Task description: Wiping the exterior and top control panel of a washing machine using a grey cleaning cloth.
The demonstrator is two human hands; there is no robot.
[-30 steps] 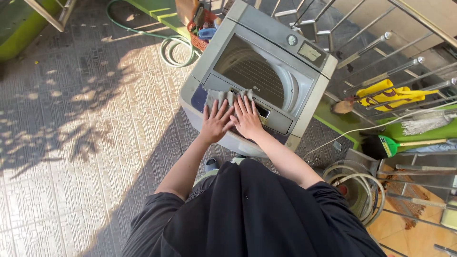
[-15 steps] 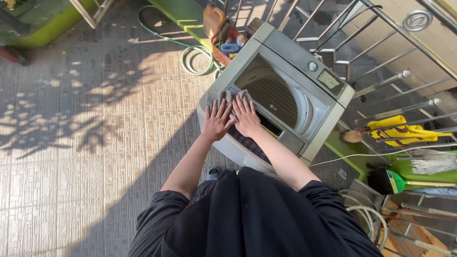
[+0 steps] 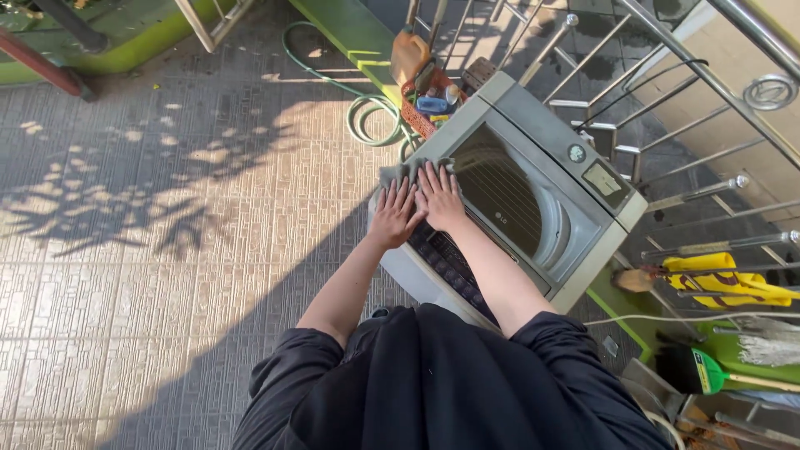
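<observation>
A grey top-loading washing machine (image 3: pixel 533 142) stands in front of me with a dark glass lid. On its near left corner lies a grey cloth (image 3: pixel 398 173). My left hand (image 3: pixel 393 213) and my right hand (image 3: pixel 440 198) lie side by side, palms flat and fingers spread, pressing down on that cloth. The row of dark buttons of the control panel (image 3: pixel 450 262) shows just below my right wrist. My dark sleeves and clothing fill the bottom of the view.
A green hose (image 3: pixel 367 117) coils on the tiled floor behind the machine, beside a red basket of bottles (image 3: pixel 425 104). A metal railing (image 3: pixel 667 125) runs along the right. A yellow cloth (image 3: pixel 725 283), a mop and a green dustpan (image 3: pixel 692 371) lie at the right.
Both hands have slid the cloth along the machine's front edge toward its left corner. The control panel, covered before, now shows. The camera has shifted, so the machine sits further right.
</observation>
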